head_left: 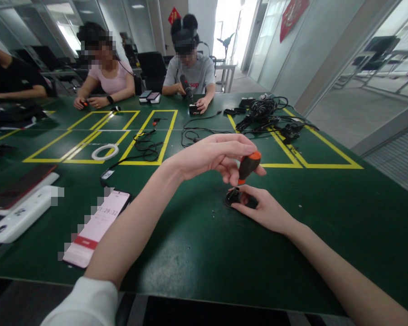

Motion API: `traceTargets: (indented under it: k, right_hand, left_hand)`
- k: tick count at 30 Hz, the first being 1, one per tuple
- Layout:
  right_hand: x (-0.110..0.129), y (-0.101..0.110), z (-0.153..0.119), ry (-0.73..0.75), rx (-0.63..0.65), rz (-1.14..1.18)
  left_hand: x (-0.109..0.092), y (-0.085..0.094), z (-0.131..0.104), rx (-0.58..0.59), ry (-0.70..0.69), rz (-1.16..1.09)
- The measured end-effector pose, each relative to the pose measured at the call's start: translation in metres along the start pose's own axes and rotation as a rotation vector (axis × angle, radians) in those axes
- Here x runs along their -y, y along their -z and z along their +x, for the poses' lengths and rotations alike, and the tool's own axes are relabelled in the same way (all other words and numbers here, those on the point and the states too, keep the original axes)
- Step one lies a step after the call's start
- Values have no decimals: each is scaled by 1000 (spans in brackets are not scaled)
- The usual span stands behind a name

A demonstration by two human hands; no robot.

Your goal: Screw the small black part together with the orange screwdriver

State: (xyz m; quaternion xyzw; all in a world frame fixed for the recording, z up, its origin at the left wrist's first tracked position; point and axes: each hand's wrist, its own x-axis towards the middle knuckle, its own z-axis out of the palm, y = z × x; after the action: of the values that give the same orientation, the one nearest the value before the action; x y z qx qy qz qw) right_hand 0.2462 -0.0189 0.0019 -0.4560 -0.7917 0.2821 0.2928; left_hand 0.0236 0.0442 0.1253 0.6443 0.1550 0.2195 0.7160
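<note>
My left hand (221, 156) holds a screwdriver (249, 166) with an orange and dark handle, its fingers bent around the handle from above. The screwdriver points down and its tip end meets a small black part (231, 196) on the green table. My right hand (263, 207) grips this black part from the right between thumb and fingers, low at the tabletop. Fine details of the part are too small to tell. A few tiny pieces (213, 213) lie on the table just left of it.
A phone (102, 226) and a white power strip (23, 213) lie at the left. Behind my hands are a white ring (105, 152), black cables (265, 113) and yellow tape outlines. Several people sit beyond; one holds a power tool (186, 87).
</note>
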Motion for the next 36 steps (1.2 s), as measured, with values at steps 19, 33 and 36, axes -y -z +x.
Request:
traceTargets:
  k: [19, 33, 36]
  right_hand:
    - [-1, 0, 0, -19, 10, 17]
    - [0, 0, 1, -20, 9, 18]
    - [-1, -1, 0, -27, 17, 19]
  left_hand:
    - [-1, 1, -1, -55, -16, 58]
    - [-2, 4, -1, -56, 4, 62]
    - [-2, 4, -1, -50, 18, 33]
